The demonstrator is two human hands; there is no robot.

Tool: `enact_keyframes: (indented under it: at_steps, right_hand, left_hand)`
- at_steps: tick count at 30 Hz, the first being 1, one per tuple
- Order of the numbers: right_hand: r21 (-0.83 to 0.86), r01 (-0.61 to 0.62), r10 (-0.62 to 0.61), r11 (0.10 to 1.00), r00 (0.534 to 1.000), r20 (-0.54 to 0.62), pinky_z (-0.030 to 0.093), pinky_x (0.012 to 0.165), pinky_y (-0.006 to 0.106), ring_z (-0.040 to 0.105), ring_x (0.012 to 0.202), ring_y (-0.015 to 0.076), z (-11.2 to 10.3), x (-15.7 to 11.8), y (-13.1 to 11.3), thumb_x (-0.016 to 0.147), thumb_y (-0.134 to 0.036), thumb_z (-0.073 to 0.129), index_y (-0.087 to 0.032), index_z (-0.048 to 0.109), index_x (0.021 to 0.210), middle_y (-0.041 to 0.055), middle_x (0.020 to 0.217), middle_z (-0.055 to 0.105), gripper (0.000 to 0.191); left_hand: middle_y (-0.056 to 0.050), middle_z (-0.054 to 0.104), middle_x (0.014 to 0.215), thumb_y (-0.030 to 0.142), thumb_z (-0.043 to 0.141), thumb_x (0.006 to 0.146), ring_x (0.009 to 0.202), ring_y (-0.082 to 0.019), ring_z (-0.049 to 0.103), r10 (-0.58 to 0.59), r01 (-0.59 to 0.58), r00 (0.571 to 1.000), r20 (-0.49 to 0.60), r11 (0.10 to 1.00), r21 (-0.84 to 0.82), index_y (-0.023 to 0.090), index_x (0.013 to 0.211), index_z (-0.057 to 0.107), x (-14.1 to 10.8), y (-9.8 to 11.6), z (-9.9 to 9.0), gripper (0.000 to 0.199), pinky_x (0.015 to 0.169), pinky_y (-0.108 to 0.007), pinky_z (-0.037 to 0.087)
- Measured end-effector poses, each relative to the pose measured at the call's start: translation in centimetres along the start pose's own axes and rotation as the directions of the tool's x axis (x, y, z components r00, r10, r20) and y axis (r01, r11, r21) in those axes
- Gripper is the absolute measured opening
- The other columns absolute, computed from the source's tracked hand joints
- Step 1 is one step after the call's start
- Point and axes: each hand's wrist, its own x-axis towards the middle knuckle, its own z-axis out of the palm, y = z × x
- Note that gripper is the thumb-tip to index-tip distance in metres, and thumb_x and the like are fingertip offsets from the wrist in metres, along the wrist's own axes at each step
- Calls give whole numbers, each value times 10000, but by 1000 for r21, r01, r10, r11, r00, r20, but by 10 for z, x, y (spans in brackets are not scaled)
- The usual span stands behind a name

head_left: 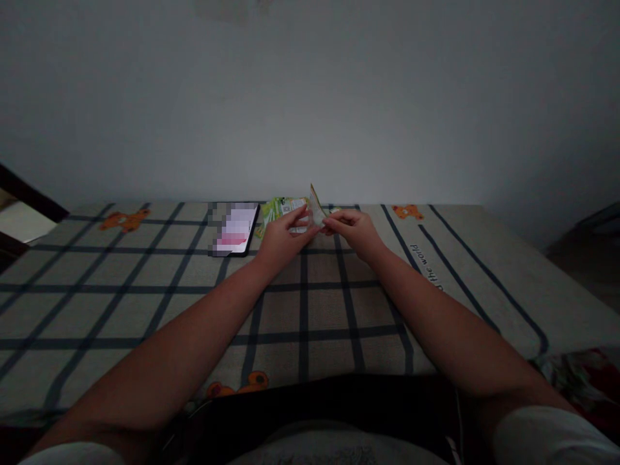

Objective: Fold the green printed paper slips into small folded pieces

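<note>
Both of my hands meet over the far middle of the table, at a small packet (316, 208) with a pale face and a yellowish edge, tilted up on its side. My right hand (356, 231) pinches its lower right corner between thumb and fingers. On the other side, my left hand (287, 234) holds the packet with its thumb low and its fingers curled behind. Just beyond the left hand lie green and white printed packets (281, 208), partly covered by it. What is inside the held packet cannot be made out.
A phone (237, 229) with a lit, blurred screen lies left of the packets. A checked cloth (324, 310) with orange bear prints covers the table. A pale wall (310, 97) rises at the far edge. Part of a dark wooden chair (29, 194) shows at left.
</note>
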Motion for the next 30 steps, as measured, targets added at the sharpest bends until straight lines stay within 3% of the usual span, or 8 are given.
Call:
enact_keyframes:
  at_steps: [4, 7, 10, 14, 22, 30]
  right_hand:
    - [85, 7, -2, 996, 998, -59, 553, 659, 290, 653, 612, 124, -4, 3, 2, 682, -422, 799, -186, 689, 712, 7, 651, 709, 262]
    - [158, 7, 14, 987, 991, -133, 540, 642, 274, 639, 598, 115, -9, 6, 5, 703, -383, 770, -191, 658, 711, -5, 640, 693, 223]
    - [204, -13, 51, 979, 982, -184, 524, 615, 263, 615, 580, 107, -13, 10, 8, 706, -338, 744, -192, 635, 697, -11, 637, 678, 183]
    - [222, -70, 110, 973, 978, -177, 517, 614, 259, 605, 588, 107, -14, 12, 12, 711, -317, 739, -183, 637, 704, -5, 639, 665, 169]
    - [205, -63, 98, 977, 982, -165, 528, 646, 267, 618, 606, 103, -17, 13, 15, 688, -348, 785, -176, 667, 755, 1, 672, 683, 219]
    - [258, -93, 131, 962, 982, -134, 538, 661, 275, 622, 620, 103, -18, 15, 16, 683, -317, 783, -179, 662, 863, 0, 712, 692, 256]
  left_hand:
    - [-67, 747, 948, 373, 636, 841, 841, -210, 705, -64, 58, 997, -49, 991, -122, 163, 945, 730, 5, -6, -1, 252, 768, -350, 592]
    - [-42, 712, 818, 373, 657, 815, 758, -188, 686, -211, 156, 968, -137, 932, -328, 157, 744, 669, 10, -7, 0, 228, 704, -338, 597]
    - [-47, 710, 838, 355, 703, 778, 786, -186, 687, -312, 218, 942, -124, 849, -480, 152, 743, 649, 12, -3, 1, 213, 704, -334, 600]
    - [-48, 704, 793, 287, 716, 751, 728, -162, 671, -364, 243, 923, -126, 803, -544, 139, 704, 644, 12, 1, 2, 171, 666, -303, 598]
    - [-21, 688, 809, 286, 768, 720, 725, -131, 660, -357, 231, 927, -113, 784, -576, 152, 774, 658, 16, -4, -4, 181, 674, -267, 598]
    - [-36, 708, 821, 249, 736, 780, 688, -113, 653, -399, 245, 913, -83, 700, -670, 152, 792, 654, 17, 0, -6, 128, 612, -219, 567]
